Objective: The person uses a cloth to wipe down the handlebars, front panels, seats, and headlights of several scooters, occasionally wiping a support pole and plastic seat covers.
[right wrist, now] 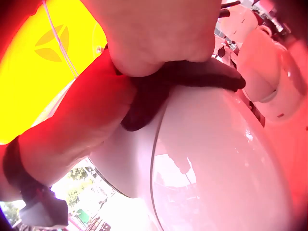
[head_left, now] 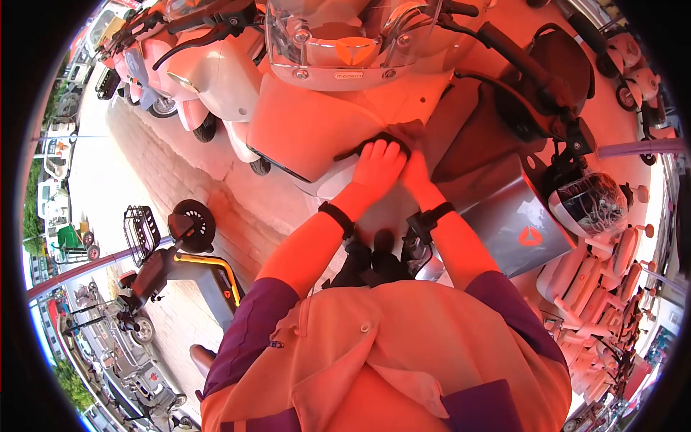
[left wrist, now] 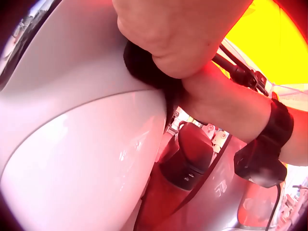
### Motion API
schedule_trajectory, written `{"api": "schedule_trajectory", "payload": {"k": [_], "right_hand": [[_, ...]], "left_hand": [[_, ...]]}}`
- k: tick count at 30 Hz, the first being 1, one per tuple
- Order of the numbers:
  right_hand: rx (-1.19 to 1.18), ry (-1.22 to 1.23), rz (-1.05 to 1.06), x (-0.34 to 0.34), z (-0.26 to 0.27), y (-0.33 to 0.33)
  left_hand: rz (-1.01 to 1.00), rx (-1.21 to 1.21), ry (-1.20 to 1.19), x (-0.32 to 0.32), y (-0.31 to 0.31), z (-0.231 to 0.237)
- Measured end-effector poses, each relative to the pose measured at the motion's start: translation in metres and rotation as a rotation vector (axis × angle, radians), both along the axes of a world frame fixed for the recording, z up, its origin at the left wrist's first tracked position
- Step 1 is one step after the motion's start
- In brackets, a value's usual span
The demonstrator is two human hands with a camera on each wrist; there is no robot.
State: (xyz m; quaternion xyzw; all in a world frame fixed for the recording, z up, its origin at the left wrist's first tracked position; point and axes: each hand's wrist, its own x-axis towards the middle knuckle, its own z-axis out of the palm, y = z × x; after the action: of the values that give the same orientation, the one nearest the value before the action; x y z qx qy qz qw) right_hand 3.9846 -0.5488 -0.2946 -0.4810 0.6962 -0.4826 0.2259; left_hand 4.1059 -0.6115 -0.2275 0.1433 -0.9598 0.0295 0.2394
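Note:
A dark cloth [right wrist: 202,74] lies bunched over the smooth, pale curved end of a scooter [head_left: 309,129], beneath both hands. My left hand [head_left: 379,167] grips the cloth from above with bent fingers. Close beside it, my right hand [head_left: 414,175] holds another part of the cloth, its fingertips mostly hidden. In the left wrist view, dark folds of cloth [left wrist: 144,67] show under the left hand [left wrist: 166,36], above a curved panel seam. The right wrist view has a flap hanging down between the hands, with the right hand [right wrist: 159,36] over it.
A clear windshield [head_left: 353,43] rises beyond the hands. To the right stands a grey scooter [head_left: 504,216] with a helmet [head_left: 590,205]. A scooter with a yellow rail [head_left: 209,259] is at lower left, and more scooters line the right. Red light tints the scene.

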Motion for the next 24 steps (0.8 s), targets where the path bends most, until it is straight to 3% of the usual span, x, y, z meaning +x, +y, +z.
{"api": "schedule_trajectory", "payload": {"k": [1,3,5,7,8,10,13,16,18,20,24], "right_hand": [[0.150,-0.064,-0.004,-0.010,-0.033,0.018],[0.075,-0.124,-0.284,-0.013,-0.034,0.027],[0.011,-0.261,-0.458,-0.020,-0.025,0.028],[-0.053,-0.404,-0.370,-0.005,0.060,0.007],[-0.073,-0.359,-0.260,0.003,0.088,-0.003],[-0.187,0.105,0.036,0.016,0.099,-0.026],[-0.260,0.607,-0.011,0.048,0.111,-0.041],[-0.229,0.275,-0.198,0.042,0.078,-0.028],[0.385,-0.023,-0.072,0.018,0.065,-0.001],[0.269,-0.062,-0.236,0.007,0.020,0.033],[0.035,-0.013,-0.304,0.021,0.055,0.048]], "left_hand": [[-0.049,0.056,-0.032,-0.006,0.009,-0.007],[-0.140,0.151,-0.081,-0.021,0.014,-0.004],[-0.007,0.218,0.072,-0.022,0.018,0.009],[0.093,0.239,0.312,-0.007,0.020,0.052],[0.170,0.184,0.338,0.005,0.016,0.066],[0.317,0.065,0.394,0.028,0.007,0.082],[0.473,0.162,0.161,0.048,-0.007,0.060],[0.303,0.193,0.086,0.038,0.005,0.040],[0.040,0.318,-0.053,0.037,0.015,0.018],[-0.018,0.550,-0.092,0.044,0.032,0.011],[0.074,0.734,0.140,0.049,0.028,0.069]]}}
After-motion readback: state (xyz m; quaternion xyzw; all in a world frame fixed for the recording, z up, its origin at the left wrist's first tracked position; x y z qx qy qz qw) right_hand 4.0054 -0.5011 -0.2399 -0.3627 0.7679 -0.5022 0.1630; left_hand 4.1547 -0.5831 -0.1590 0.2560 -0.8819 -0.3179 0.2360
